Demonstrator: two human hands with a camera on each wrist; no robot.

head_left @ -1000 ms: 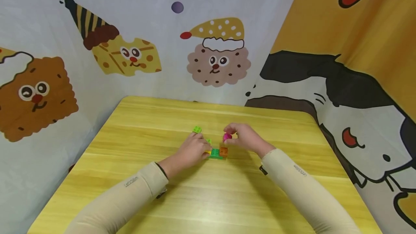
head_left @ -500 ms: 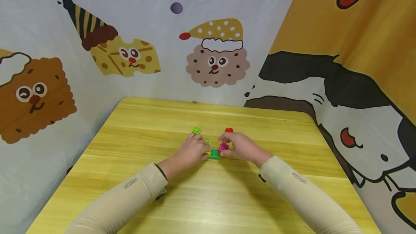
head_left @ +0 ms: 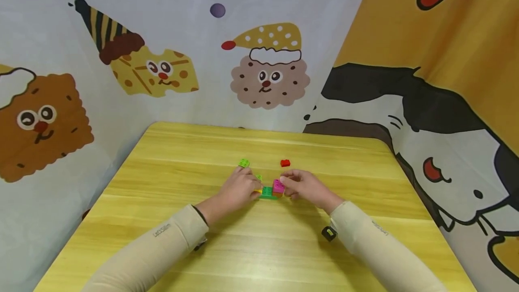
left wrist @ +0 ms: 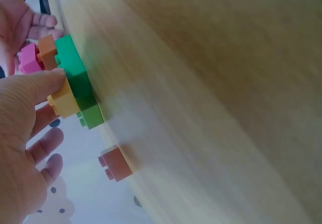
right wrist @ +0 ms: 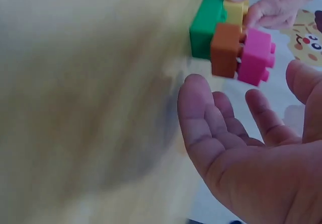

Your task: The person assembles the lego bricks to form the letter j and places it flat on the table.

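My left hand (head_left: 238,187) pinches a yellow building block (left wrist: 66,101), which is joined on top of a long green block (left wrist: 74,65). A lighter green block (left wrist: 92,117) adjoins the green one's end. An orange block (right wrist: 226,50) stands on the green block's other end and bears a pink block (right wrist: 255,56). In the right wrist view my right hand (right wrist: 251,153) is just apart from these blocks, its fingers loosely bent and holding nothing. The head view has it right of the pink block.
A lime green block (head_left: 244,162) lies beyond the left fingertips, and a red block (head_left: 285,163) farther back on the right. In the left wrist view a reddish-brown block (left wrist: 115,163) sits on the wooden table (head_left: 259,247). Cartoon-printed cloth (head_left: 182,107) surrounds the table's back and sides.
My right hand has brought the pink block down onto the orange one, let it go and drawn back to the right. The red block came into sight. My left hand has stayed in place.
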